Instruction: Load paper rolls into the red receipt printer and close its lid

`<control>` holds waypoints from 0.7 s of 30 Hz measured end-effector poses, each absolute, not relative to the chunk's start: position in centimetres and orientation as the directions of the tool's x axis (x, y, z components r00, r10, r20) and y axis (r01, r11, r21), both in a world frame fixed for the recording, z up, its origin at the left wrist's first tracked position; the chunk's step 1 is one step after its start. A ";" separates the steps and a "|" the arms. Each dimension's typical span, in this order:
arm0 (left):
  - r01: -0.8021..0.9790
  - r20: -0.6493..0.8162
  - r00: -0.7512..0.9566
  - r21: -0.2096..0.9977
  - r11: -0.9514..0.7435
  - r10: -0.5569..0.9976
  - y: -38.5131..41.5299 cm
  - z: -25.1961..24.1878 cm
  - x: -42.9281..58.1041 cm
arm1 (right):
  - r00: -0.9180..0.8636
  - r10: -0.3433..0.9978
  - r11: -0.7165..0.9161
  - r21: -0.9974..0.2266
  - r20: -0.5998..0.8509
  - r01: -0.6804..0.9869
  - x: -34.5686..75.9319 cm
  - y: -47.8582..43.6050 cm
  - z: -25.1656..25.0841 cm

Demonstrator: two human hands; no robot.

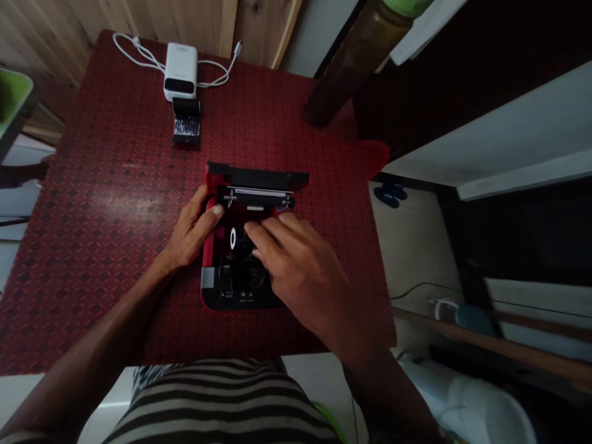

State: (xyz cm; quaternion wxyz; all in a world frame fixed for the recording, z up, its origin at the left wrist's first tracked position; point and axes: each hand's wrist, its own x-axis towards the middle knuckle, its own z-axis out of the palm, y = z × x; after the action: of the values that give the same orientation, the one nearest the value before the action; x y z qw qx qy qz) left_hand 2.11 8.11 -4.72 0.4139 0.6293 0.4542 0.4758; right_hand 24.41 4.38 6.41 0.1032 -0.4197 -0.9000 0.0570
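A red and black device (234, 271) with its black lid (259, 176) swung up at the far side lies in the middle of a red patterned table (115, 203). My left hand (192, 231) grips the device's left edge, thumb pressed on its top. My right hand (296, 265) rests over the open interior, fingers stretched toward a small white ring (233, 237) inside. A metal bar (259, 196) runs across the device near the lid.
A white power bank (180, 71) with a white cable (139, 55) sits at the table's far side, a small black block (187, 120) just in front of it. A dark post (351, 61) stands at the far right corner. Floor and shelving lie right.
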 end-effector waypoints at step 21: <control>0.172 0.228 0.150 0.952 -0.253 0.962 8.2 -5.1 2.0 | -0.610 0.792 0.541 -0.448 -0.014 0.712 23.9 5.7 4.7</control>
State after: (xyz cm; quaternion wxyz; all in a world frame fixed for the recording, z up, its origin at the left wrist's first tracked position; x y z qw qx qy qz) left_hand 2.00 8.22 -5.06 0.4164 0.6339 0.4473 0.4740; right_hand 23.95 5.72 4.72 0.0953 -0.4311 -0.8725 0.2095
